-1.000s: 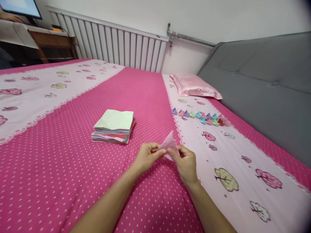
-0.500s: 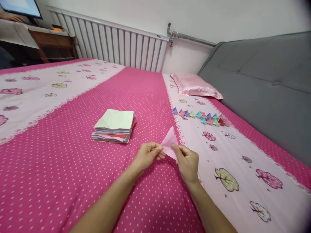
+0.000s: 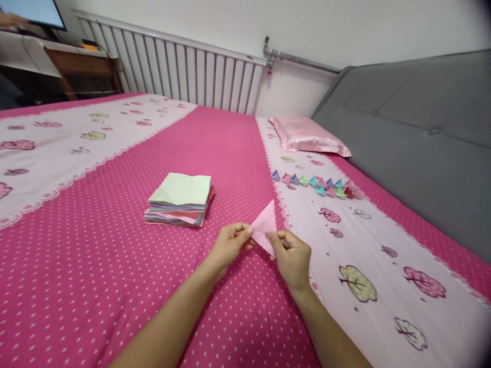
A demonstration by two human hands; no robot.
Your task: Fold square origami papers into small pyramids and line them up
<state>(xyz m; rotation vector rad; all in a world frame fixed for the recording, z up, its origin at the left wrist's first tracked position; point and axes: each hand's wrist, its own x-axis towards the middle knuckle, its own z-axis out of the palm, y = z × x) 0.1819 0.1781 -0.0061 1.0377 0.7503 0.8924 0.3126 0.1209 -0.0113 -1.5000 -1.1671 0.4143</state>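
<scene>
Between my two hands is a pink sheet of origami paper (image 3: 265,223), folded into a triangle with one point upward. My left hand (image 3: 232,244) pinches its left corner between thumb and fingers. On the other side, my right hand (image 3: 290,255) grips the lower right part, thumb on top and fingers partly hidden behind. Left of my hands a stack of coloured paper squares (image 3: 180,197) lies on the bed, a pale green sheet uppermost. Beyond my right hand, several small folded paper pieces (image 3: 320,190) in mixed colours stand in two rows.
The bed has a pink dotted bedspread (image 3: 226,153) with pale printed bands. A pink pillow (image 3: 309,137) lies near the grey headboard (image 3: 414,117). A white radiator (image 3: 176,66) lines the wall. At far left, another person's hand (image 3: 11,20) is by a monitor (image 3: 38,13) on a desk.
Both hands have shifted slightly left with the pink paper, which has turned a little so its top leans more to the right. The other person's hand at the desk has risen.
</scene>
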